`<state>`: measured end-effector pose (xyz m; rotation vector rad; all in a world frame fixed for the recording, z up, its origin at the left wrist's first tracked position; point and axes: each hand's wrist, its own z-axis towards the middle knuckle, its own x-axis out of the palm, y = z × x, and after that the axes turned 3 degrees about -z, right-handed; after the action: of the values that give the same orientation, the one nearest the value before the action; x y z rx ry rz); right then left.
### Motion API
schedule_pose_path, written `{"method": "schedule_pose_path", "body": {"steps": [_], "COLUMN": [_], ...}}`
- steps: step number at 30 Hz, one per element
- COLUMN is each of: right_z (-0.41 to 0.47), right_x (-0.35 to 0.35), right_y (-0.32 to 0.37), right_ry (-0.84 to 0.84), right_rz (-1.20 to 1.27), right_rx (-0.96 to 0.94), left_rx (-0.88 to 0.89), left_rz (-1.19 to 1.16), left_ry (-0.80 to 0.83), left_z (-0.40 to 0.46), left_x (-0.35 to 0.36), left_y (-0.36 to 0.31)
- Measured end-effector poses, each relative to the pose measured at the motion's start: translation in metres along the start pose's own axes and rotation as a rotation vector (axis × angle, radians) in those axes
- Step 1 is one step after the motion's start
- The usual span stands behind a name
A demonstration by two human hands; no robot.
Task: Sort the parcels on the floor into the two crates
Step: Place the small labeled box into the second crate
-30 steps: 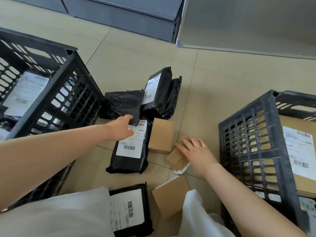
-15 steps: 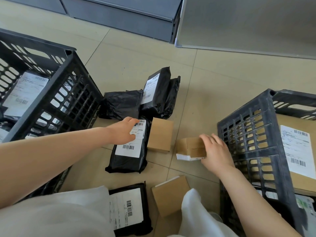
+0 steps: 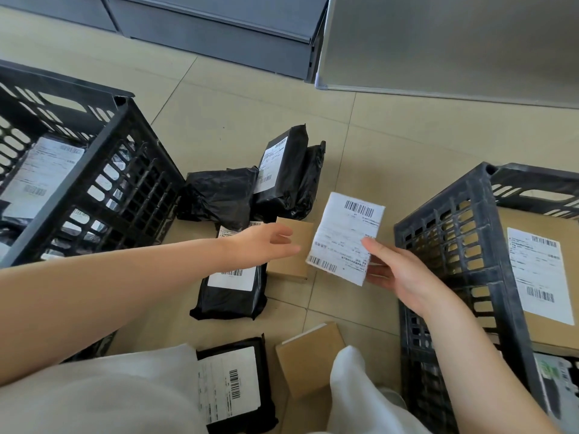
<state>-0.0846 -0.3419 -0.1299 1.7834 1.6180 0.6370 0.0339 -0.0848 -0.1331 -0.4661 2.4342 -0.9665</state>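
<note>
My right hand (image 3: pixel 396 270) holds a small cardboard box (image 3: pixel 344 236) off the floor, its white label side facing me. My left hand (image 3: pixel 266 247) hovers open beside it, over a black bag parcel (image 3: pixel 232 296) and a small brown box (image 3: pixel 293 255) on the floor. Behind these lie a crumpled black bag (image 3: pixel 219 197) and two upright black bag parcels (image 3: pixel 288 177). Near my knees sit another labelled black parcel (image 3: pixel 235 383) and a brown box (image 3: pixel 308 360). The left crate (image 3: pixel 125 170) holds black bag parcels; the right crate (image 3: pixel 463 233) holds a large labelled cardboard box (image 3: pixel 539 277).
Grey cabinets (image 3: pixel 219 36) and a metal-framed panel (image 3: pixel 438 48) stand along the far side of the tiled floor. My knees in light trousers (image 3: pixel 103 399) fill the bottom of the view.
My right hand lifted the small box from the floor and turned it label-up. My left hand came off the black parcel's label and moved right toward the box.
</note>
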Motion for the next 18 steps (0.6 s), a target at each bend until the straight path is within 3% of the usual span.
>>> {"method": "schedule_pose_path", "body": {"steps": [7,13,18], "right_z": [0.006,0.006,0.003], "right_x": [0.023,0.062,0.063], "right_y": [-0.002,-0.004,-0.004], "right_ry": [0.003,0.074,0.050], "right_rz": [0.304,0.480,0.421], "right_rx": [0.003,0.039,0.056], "left_rx": [-0.139,-0.148,-0.094], "left_rz": [-0.418,-0.730,-0.732], "left_ry": [0.167,0.056,-0.024], "left_z": [-0.001,0.008,0.011], "left_x": [0.013,0.011,-0.001], "left_y": [-0.008,-0.007,-0.004]}}
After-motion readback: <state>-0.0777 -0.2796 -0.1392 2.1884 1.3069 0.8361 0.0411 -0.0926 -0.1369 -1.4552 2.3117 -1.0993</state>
